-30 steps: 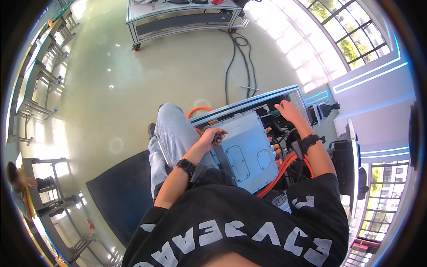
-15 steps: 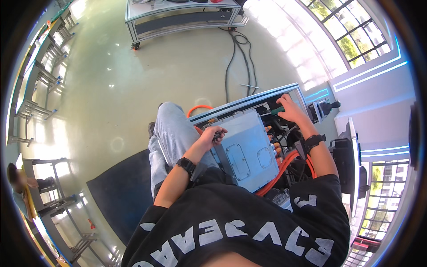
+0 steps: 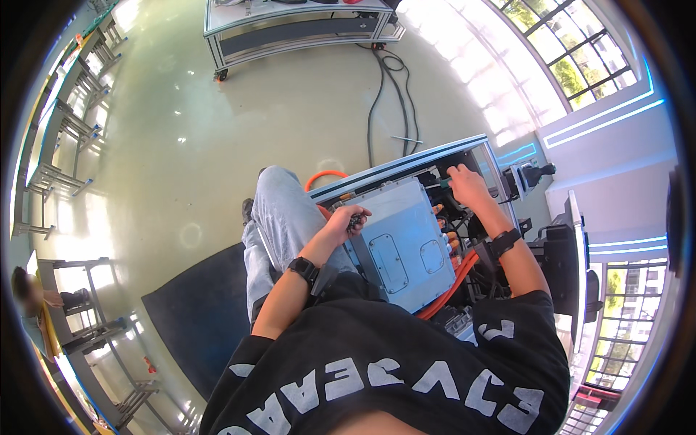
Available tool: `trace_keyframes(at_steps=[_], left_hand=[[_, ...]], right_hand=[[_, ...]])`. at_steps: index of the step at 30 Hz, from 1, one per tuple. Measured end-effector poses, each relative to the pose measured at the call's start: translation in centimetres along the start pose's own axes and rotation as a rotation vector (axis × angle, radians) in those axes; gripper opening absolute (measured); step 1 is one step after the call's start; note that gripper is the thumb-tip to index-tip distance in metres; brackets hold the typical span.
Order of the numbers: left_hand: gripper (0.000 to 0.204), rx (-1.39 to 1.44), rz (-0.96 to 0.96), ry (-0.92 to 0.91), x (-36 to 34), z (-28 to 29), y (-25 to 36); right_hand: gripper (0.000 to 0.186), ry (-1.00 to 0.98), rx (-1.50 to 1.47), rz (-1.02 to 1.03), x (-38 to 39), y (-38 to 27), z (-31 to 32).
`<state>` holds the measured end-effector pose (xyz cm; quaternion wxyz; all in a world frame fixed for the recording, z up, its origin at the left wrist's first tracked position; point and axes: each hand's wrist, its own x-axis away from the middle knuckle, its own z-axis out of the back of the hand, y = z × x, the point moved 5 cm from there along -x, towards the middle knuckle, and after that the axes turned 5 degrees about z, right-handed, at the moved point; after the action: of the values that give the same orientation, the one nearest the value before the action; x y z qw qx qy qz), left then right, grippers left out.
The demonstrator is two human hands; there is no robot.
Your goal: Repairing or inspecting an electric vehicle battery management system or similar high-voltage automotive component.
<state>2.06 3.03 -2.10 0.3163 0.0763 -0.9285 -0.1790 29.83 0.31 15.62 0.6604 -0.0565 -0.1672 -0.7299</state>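
Observation:
My right hand [image 3: 469, 187] is closed round the green handle of a screwdriver [image 3: 444, 183]. Its shaft points left, low among the parts at the far right corner of the metal frame. My left hand [image 3: 339, 225] is curled round a bunch of small dark screws [image 3: 354, 222], palm partly turned up. It rests over my knee, beside the near left edge of a silver metal box [image 3: 395, 239] with two bolted cover plates. Whatever the screwdriver's tip touches is too small to make out.
Thick orange cables [image 3: 458, 284] run along the box's right side. An aluminium-profile rail [image 3: 406, 165] borders the far side. Black cables [image 3: 384, 101] lie on the floor, leading to a wheeled bench [image 3: 297, 40]. A dark mat [image 3: 196, 312] lies at left; another person sits at far left.
My right hand has shifted slightly left and its fingers have drawn in round the screwdriver handle; the forearm has moved a little. My left hand stays in place.

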Motion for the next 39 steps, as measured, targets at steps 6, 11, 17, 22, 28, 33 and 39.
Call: trace_keyframes(at_steps=[6, 11, 17, 22, 28, 33, 39], left_hand=[[0.023, 0.003, -0.005, 0.005, 0.1, 0.3, 0.1], [0.023, 0.001, -0.001, 0.003, -0.3, 0.1, -0.1], [0.023, -0.006, -0.011, 0.006, -0.2, 0.3, -0.1], [0.022, 0.001, -0.013, 0.017, -0.2, 0.3, -0.1], [0.022, 0.013, -0.014, 0.012, 0.1, 0.3, 0.0], [0.022, 0.005, -0.01, 0.002, -0.1, 0.0, 0.0], [0.022, 0.005, -0.013, 0.011, 0.1, 0.4, 0.0]], right_hand=[[0.028, 0.165, -0.066, 0.066, 0.9, -0.3, 1.8], [0.033, -0.036, -0.06, -0.136, 0.0, 0.8, 0.4], [0.035, 0.107, -0.036, 0.017, 1.1, 0.0, 0.7], [0.037, -0.07, -0.021, -0.155, 0.3, -0.1, 0.2], [0.027, 0.316, -0.097, 0.146, 0.5, -0.3, 1.6], [0.024, 0.214, -0.136, -0.096, -1.6, 3.3, -0.4], [0.024, 0.249, -0.317, 0.027, -0.8, 2.3, 1.9]])
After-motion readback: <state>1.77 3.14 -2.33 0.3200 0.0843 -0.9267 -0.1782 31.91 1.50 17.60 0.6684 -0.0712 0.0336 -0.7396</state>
